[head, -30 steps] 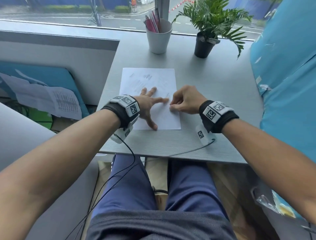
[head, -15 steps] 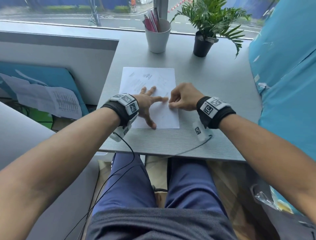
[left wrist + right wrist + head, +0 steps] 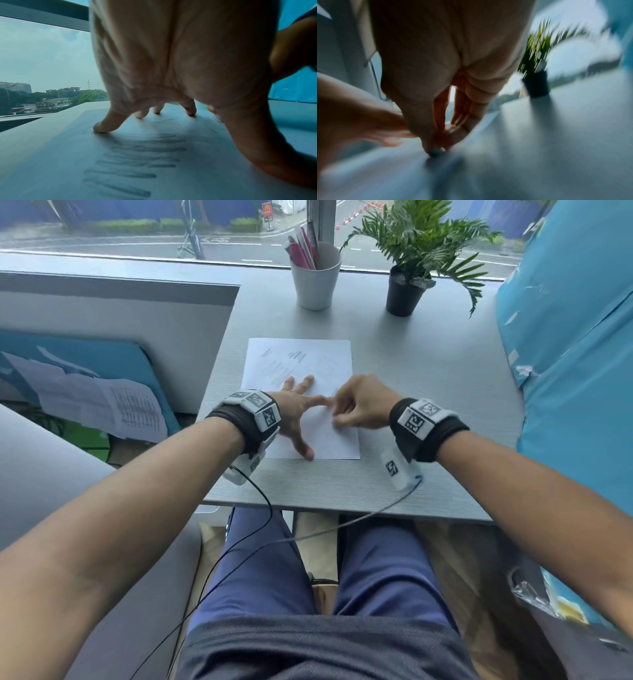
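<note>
Paper (image 3: 301,357), under spread left hand (image 3: 294,414), right hand (image 3: 363,405) grip pinching it

Head view. A printed sheet (image 3: 301,361) lies flat on the grey surface (image 3: 428,392). Left grip (image 3: 294,414): fingers spread straight, pressing the sheet's near half, thumb close to its front edge. Right grip (image 3: 359,405): fingers curled, tips down on the sheet just beside the left index finger; blur hides whether they pinch anything. Behind the sheet, well apart: a white cup of pens (image 3: 317,285) and a potted plant (image 3: 404,292).
</note>
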The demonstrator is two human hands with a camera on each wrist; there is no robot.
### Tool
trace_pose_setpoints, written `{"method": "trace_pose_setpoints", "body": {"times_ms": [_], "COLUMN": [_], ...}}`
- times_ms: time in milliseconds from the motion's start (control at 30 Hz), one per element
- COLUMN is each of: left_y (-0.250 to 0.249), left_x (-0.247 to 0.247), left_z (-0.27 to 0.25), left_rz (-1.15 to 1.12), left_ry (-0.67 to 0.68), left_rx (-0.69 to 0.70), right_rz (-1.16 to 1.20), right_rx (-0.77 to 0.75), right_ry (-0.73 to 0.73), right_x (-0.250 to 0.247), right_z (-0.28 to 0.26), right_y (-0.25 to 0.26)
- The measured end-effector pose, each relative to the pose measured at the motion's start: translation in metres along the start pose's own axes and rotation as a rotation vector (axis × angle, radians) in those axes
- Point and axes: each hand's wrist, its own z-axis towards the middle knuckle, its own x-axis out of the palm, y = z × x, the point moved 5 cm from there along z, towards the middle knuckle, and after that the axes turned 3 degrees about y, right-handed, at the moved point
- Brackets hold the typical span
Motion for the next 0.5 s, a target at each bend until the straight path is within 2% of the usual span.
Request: {"method": "trace_pose_setpoints", "body": {"times_ms": [67,167,200,300,333,433,500], "left_y": [0.001,0.000,0.000,-0.001,0.000,0.001,0.005], "left_x": [0.000,0.000,0.000,0.000,0.002,0.002,0.000], "left_z": [-0.001,-0.002,-0.002,-0.001,-0.001,-0.001,-0.005], "left_rz": [-0.006,0.005,0.007,0.003,0.005,0.029,0.044], "left_ry": [-0.001,0.011,0.012,-0.001,0.003,0.023,0.028], "left_rx": [-0.009,-0.016,-0.011,-0.001,-0.005,0.029,0.092], "right_rz": [0.002,0.008,0.002,-0.007,-0.012,-0.048,-0.072], "right_rx": [0.024,-0.112,-0.104,0.036,0.035,-0.062,-0.032], "right_ry": [-0.069,0.107,0.101,-0.090,-0.096,0.058,-0.010], "right_x": [-0.004,0.022,0.019,-0.007,-0.007,0.014,0.005], "right_z": [0.002,-0.010,-0.008,0.003,0.004,-0.003,-0.002], "right_y": [-0.003,0.021,0.019,-0.004,-0.004,0.016,0.009]}}
